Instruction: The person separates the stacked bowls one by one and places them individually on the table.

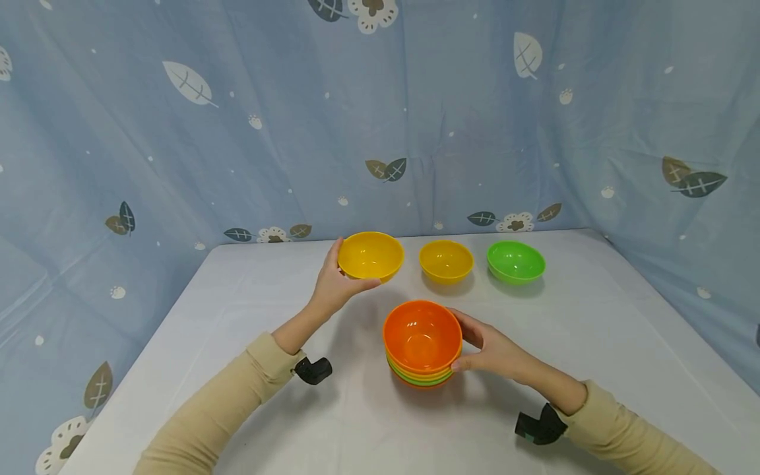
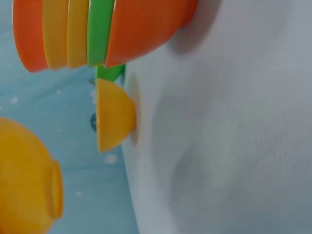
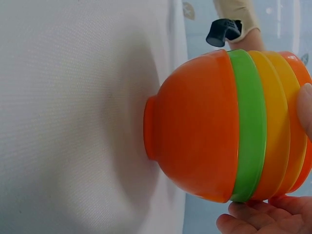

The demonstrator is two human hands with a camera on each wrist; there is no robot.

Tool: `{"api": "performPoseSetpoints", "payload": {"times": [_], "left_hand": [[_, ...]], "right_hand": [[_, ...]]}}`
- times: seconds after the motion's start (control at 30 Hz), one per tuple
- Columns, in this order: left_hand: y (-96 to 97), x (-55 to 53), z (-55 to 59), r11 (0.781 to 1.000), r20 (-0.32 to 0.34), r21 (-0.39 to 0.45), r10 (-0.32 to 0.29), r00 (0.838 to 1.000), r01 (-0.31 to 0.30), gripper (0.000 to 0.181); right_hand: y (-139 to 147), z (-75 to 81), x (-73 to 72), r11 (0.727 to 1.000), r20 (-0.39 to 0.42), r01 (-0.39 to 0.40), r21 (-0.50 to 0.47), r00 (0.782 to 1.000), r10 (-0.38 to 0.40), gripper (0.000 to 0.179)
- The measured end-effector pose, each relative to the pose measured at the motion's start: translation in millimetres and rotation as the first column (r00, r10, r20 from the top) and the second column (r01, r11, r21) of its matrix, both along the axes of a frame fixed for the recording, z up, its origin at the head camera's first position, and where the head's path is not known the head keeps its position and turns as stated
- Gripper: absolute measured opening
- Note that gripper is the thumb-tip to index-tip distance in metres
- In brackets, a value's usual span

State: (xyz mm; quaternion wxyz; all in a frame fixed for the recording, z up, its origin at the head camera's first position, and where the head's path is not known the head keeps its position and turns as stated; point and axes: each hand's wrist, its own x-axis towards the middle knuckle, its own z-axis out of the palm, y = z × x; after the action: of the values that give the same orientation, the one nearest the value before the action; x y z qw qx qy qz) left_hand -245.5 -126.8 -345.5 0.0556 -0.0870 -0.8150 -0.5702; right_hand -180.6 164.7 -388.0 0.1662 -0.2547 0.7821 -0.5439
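Note:
My left hand point(image 1: 341, 280) holds a yellow bowl point(image 1: 371, 256) by its side, thumb in front and fingers behind. In the left wrist view this yellow bowl point(image 2: 24, 180) hangs above the table, and the hand itself is out of sight. My right hand point(image 1: 489, 346) grips a stack of nested bowls point(image 1: 423, 340) near its upper rims. From the right wrist view, the stack point(image 3: 200, 131) runs orange at the bottom, then green, two yellow ones and orange on top. Whether its foot touches the table I cannot tell.
Behind the stack, a smaller yellow bowl point(image 1: 446, 262) and a green bowl point(image 1: 515, 262) stand upright on the white-covered table point(image 1: 617, 316). A blue patterned curtain point(image 1: 267, 132) hangs along the back and sides. Each sleeve cuff carries a black wrist camera point(image 1: 313, 371).

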Motion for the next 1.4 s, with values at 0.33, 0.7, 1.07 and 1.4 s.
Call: {"api": "performPoseSetpoints", "payload": {"times": [0.33,0.7,1.07,1.4], "left_hand": [[1.7,-15.1,-11.8,0.998,0.034,0.028,0.050,0.998,-0.051,0.108],[3.3,-27.7,-23.7,0.997,0.018,-0.010,0.078,0.997,-0.078,0.109],[5.2,-38.7,-36.1,0.997,0.005,-0.020,0.078,0.997,-0.078,0.108],[8.5,-44.2,-40.5,0.993,0.045,-0.041,0.109,0.993,-0.107,0.111]], "right_hand": [[0.4,-1.1,0.2,1.000,-0.002,0.000,0.000,1.000,0.000,0.085],[0.3,0.6,1.0,1.000,0.006,-0.003,-0.005,1.000,0.003,0.085],[0.8,-0.2,1.1,1.000,0.010,-0.004,-0.014,1.000,0.004,0.086],[0.4,-0.2,2.0,1.000,-0.008,-0.007,-0.019,1.000,0.006,0.085]]}}
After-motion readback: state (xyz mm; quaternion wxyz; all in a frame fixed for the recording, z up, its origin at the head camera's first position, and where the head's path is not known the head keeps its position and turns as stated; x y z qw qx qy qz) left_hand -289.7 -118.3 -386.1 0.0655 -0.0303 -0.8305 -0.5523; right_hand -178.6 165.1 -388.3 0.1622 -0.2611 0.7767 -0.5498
